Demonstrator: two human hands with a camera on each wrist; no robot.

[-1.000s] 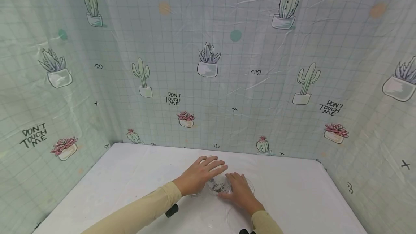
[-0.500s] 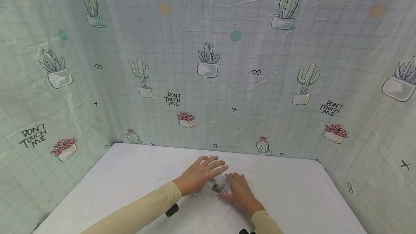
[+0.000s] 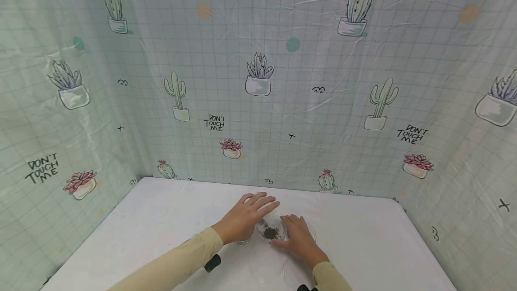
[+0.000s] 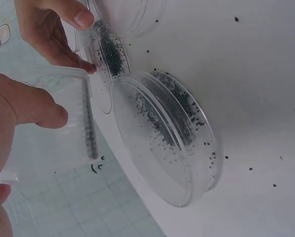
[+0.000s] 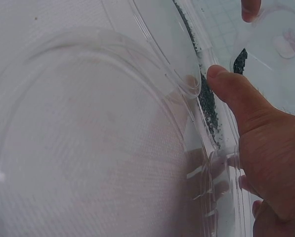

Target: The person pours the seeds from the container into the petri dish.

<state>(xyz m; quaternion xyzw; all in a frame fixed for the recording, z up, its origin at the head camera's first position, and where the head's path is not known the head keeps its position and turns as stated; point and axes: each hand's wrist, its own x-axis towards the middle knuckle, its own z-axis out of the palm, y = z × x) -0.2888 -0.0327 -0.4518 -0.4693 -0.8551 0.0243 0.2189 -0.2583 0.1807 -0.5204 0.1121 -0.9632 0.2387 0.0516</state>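
Note:
My left hand (image 3: 242, 219) grips a clear plastic container (image 4: 48, 148), tilted above a petri dish (image 4: 104, 91). Dark granules lie along the container's lower side, seen in both wrist views. My right hand (image 3: 300, 239) holds that dish at its edge, thumb on the near side and fingers around the far side. Inside the dish is a pile of dark granules (image 3: 270, 233). Another clear dish (image 4: 152, 173), also with dark granules, sits on the table below my left hand; a clear disc appears to stand against it.
A large clear round lid or dish (image 5: 88, 123) lies near my right wrist. Another clear round piece (image 4: 130, 15) lies beside the held dish. Loose granules (image 4: 250, 169) are scattered on the white table (image 3: 363, 237). A cactus-print curtain (image 3: 226, 80) encloses the back and sides.
The granules in the held dish have gathered into a darker, denser pile. My left hand has shifted slightly left with the container; the right hand stays put.

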